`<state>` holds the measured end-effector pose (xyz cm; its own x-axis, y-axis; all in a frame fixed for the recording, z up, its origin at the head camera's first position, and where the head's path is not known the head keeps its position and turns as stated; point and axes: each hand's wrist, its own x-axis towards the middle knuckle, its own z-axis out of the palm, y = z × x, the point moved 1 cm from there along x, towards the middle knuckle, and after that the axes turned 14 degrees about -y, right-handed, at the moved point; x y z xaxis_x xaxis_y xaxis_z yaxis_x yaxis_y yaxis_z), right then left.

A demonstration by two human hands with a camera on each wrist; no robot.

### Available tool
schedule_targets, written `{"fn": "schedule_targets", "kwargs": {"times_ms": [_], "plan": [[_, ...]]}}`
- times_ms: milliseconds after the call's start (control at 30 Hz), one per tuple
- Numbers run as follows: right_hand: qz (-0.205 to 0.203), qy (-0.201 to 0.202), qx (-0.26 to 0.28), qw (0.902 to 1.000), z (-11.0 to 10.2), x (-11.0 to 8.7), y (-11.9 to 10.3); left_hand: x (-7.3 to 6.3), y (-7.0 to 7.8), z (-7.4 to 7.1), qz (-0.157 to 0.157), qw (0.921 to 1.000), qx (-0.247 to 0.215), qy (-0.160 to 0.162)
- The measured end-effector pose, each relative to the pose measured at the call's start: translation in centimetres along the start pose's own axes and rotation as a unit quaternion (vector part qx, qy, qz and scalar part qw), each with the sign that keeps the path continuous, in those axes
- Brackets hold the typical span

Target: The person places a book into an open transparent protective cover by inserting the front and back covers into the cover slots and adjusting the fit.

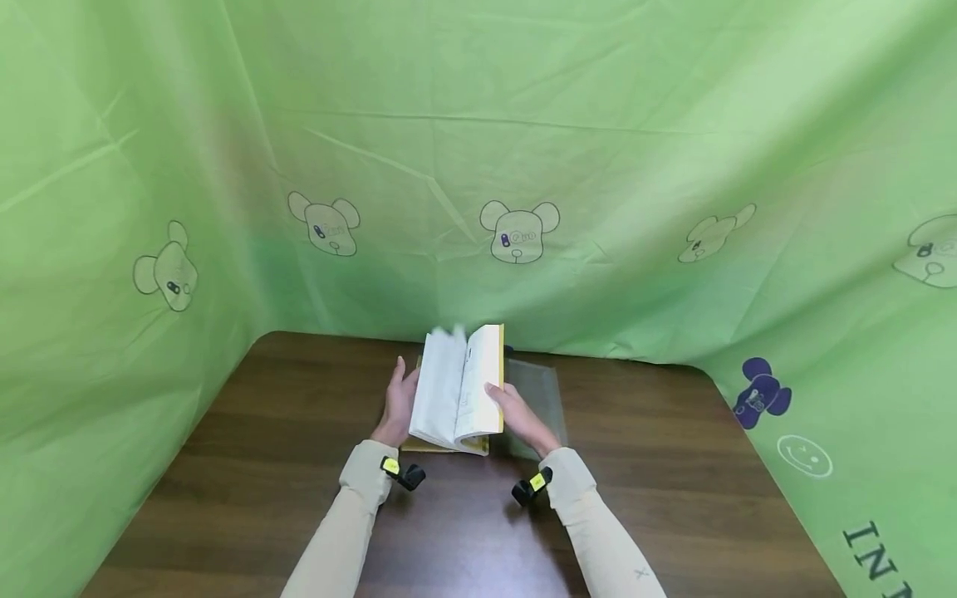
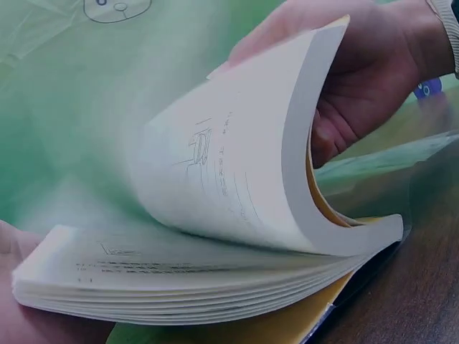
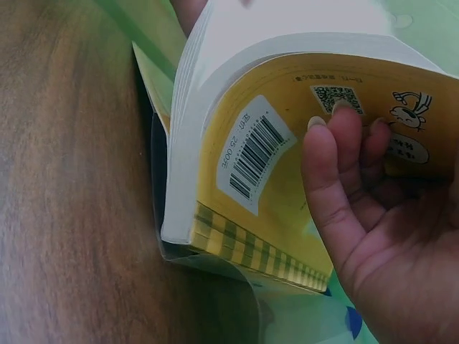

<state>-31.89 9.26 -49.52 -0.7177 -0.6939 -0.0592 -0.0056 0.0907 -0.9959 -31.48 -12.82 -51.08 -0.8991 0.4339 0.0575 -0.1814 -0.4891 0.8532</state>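
Observation:
A thick paperback book (image 1: 478, 374) with a yellow back cover is held spread apart above the table. My right hand (image 1: 519, 413) grips its right half, thumb on the page and fingers on the back cover (image 3: 287, 165), which carries a barcode label (image 3: 254, 147). On the left, my left hand (image 1: 399, 403) supports the page block (image 2: 179, 287) from the side and below, its thumb standing up off the pages. Some pages (image 1: 449, 334) are blurred at the top. A yellow sheet or cover (image 2: 287, 315) lies under the book.
A clear plastic sheet (image 1: 542, 399) lies on the brown wooden table (image 1: 643, 465), right of and partly beneath the book. Green cloth (image 1: 419, 166) printed with bear heads hangs behind the table and along both sides.

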Motion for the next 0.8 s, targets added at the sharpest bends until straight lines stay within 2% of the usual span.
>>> {"fn": "schedule_targets", "kwargs": {"times_ms": [233, 300, 567, 800], "plan": [[0.009, -0.004, 0.007, 0.9999, 0.41, 0.33, -0.15, -0.01, 0.13, 0.09, 0.004, 0.9996, -0.024, -0.013], [0.010, -0.004, 0.007, 0.9999, 0.46, 0.50, -0.11, 0.04, 0.18, 0.12, 0.005, 0.9998, -0.017, -0.009], [0.005, 0.001, -0.002, 1.0000, 0.45, 0.27, -0.13, 0.11, 0.69, 0.52, 0.010, 0.9994, -0.022, -0.027], [0.007, -0.003, -0.012, 0.9999, 0.32, 0.02, -0.22, 0.18, 0.85, 0.79, 0.006, 0.9999, -0.001, -0.011]]}}
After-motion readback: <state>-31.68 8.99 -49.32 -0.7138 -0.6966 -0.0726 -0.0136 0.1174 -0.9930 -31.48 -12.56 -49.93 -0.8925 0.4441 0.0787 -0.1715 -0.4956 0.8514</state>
